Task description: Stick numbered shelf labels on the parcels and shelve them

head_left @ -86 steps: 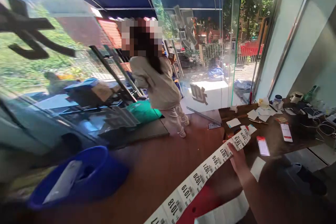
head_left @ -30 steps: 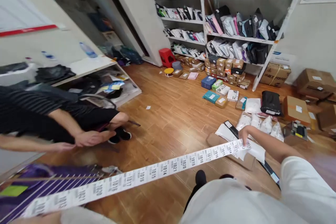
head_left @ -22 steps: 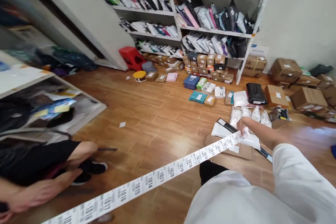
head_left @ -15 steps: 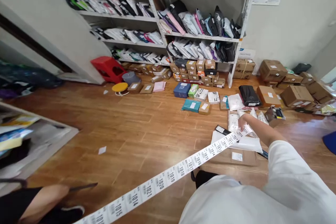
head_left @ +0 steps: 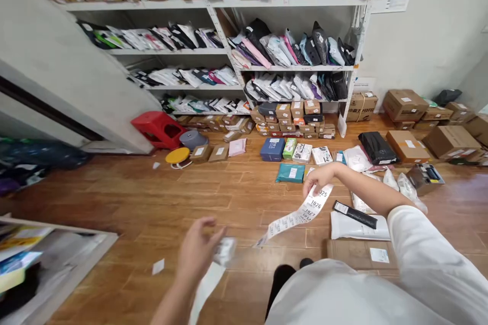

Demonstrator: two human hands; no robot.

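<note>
A long strip of white number labels (head_left: 290, 221) sags in the air in front of me. My right hand (head_left: 321, 176) pinches its upper end, near the label marked 1025. Toward the left the strip blurs, then a paler length (head_left: 208, 284) hangs down beside my left hand (head_left: 198, 251). The thumb and forefinger of that hand are curved and apart, with a gap between them; the other fingers are mostly hidden and smeared. Whether the left hand touches the strip is unclear.
White shelves (head_left: 293, 67) full of parcels stand against the wall. Boxes and bags lie on the floor, among them a teal packet (head_left: 290, 172), a black narrow packet (head_left: 354, 214) and a flat carton (head_left: 348, 254). A red stool (head_left: 158, 129) lies left.
The strip, earlier stretched tight toward the lower left, has gone slack and sags. My right hand has moved left with its end. My left hand has come into view.
</note>
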